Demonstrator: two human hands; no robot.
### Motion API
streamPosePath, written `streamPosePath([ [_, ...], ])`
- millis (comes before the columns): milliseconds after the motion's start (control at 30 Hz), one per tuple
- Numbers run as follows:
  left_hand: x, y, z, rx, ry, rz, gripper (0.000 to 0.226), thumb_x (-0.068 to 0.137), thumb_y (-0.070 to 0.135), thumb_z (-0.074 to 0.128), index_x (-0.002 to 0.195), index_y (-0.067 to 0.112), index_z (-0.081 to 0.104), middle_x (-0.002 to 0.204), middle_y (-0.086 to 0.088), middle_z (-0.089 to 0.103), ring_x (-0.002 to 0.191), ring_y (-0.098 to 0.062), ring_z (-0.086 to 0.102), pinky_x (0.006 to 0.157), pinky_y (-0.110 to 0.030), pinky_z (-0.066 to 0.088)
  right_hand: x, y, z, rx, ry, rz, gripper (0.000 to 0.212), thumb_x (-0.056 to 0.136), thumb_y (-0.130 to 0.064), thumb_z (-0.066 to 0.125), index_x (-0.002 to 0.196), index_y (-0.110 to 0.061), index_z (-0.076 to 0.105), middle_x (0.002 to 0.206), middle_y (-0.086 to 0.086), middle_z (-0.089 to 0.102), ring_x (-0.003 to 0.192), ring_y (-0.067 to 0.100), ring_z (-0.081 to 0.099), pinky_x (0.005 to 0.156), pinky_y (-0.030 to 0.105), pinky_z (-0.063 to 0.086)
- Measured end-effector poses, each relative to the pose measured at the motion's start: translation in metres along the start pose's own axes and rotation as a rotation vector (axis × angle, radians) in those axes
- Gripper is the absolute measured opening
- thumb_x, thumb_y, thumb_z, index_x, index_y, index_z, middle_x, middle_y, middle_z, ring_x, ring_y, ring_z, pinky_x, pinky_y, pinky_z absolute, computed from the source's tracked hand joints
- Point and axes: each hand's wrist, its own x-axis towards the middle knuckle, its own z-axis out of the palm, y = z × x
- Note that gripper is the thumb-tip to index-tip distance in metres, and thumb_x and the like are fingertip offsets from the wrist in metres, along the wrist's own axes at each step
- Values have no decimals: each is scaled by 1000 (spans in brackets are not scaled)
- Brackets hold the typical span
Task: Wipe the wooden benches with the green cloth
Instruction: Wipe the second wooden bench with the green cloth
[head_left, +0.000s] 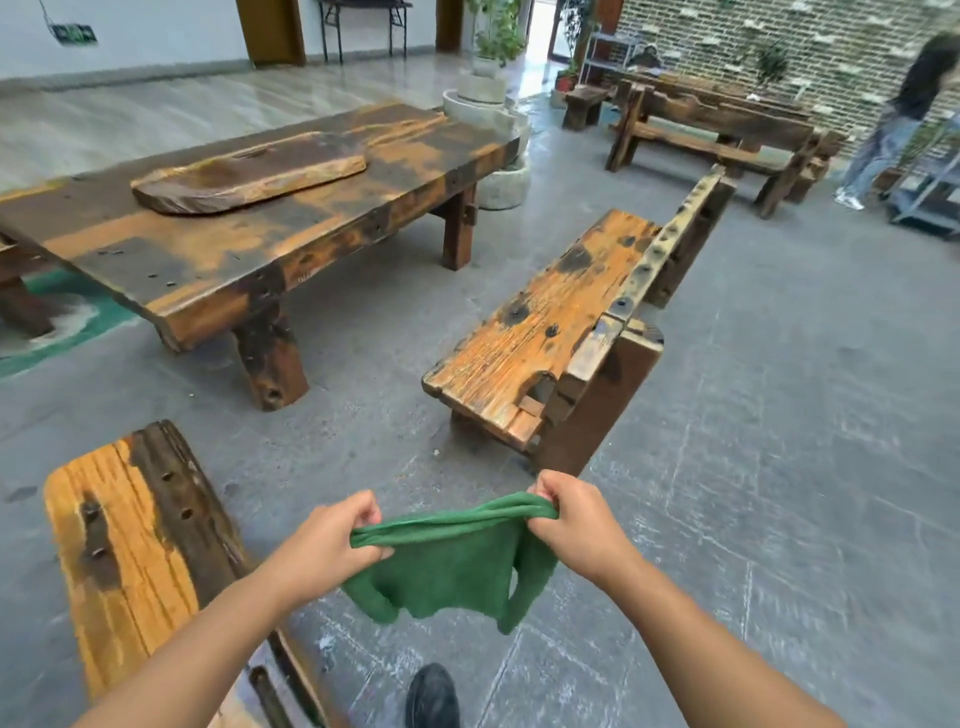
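Note:
A green cloth (452, 564) hangs stretched between my two hands above the concrete floor. My left hand (332, 540) pinches its left top corner and my right hand (576, 519) pinches its right top corner. Just ahead stands a worn orange-brown wooden bench (540, 322) with a backrest on its right side. A second wooden bench (124, 540) lies at the lower left, beside my left forearm. Neither bench touches the cloth.
A long low wooden table (291, 218) with a loose wooden slab (249, 174) fills the left middle. More benches (711, 135) stand at the back right by a brick wall, near a person (893, 114). My shoe (431, 696) shows at the bottom.

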Motion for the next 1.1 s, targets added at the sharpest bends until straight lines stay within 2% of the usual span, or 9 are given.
streamPosePath([
  [100,60,-2,-13,139,-65,7,28,82,40,72,72,24,51,71,3,60,62,-6,51,55,-22,35,47,11,-14,-44,-50,70,26,70,-9,57,64,-20,34,64,1,54,60,16,46,55,37,35],
  [200,116,-3,-33,224,-115,25,29,83,38,71,70,29,46,76,5,57,73,-14,53,65,-32,40,93,19,-27,-128,-61,63,31,72,-12,63,64,-20,34,58,-6,44,56,11,40,54,33,30],
  [300,175,-7,-57,315,-139,62,29,84,36,70,72,29,45,78,10,52,75,-12,48,64,-29,33,143,23,-32,-118,34,91,37,74,-13,68,65,-21,33,59,-4,47,56,11,40,53,33,31],
  [433,243,-19,-78,412,-186,41,28,84,31,70,74,28,44,76,10,49,76,-14,47,63,-30,31,200,30,-30,-137,85,115,38,71,-9,68,67,-23,32,66,-5,47,59,9,40,50,27,26],
  [600,330,-43,-91,523,-287,-39,23,85,28,68,79,21,46,80,5,54,79,-20,50,60,-31,33,276,61,-21,-206,48,161,41,74,-18,73,68,-24,33,74,-5,46,66,11,44,55,30,30],
  [700,390,-57,-95,572,-354,-55,22,87,28,66,80,21,46,86,1,58,88,-23,57,69,-33,41,327,87,-7,-160,54,235,40,75,-16,73,70,-24,34,76,-5,47,67,10,44,59,32,34],
  [833,474,-78,-95,622,-461,-55,18,88,24,63,81,20,47,95,-3,61,91,-24,58,75,-34,44,392,123,24,-140,9,327,40,78,-16,70,71,-29,33,78,-7,45,68,9,45,54,27,30],
  [967,538,-99,-89,651,-541,-31,14,90,15,56,81,20,47,102,-6,59,94,-26,58,78,-35,45,438,144,53,-138,-97,411,33,81,-10,63,78,-27,34,84,-4,44,72,21,48,61,35,36],
  [1100,598,-123,-77,678,-665,19,13,90,8,51,86,20,54,106,-7,60,98,-24,59,82,-32,47,477,162,75,-80,-117,557,25,81,-6,60,83,-20,40,84,-4,43,74,23,48,63,39,38],
])
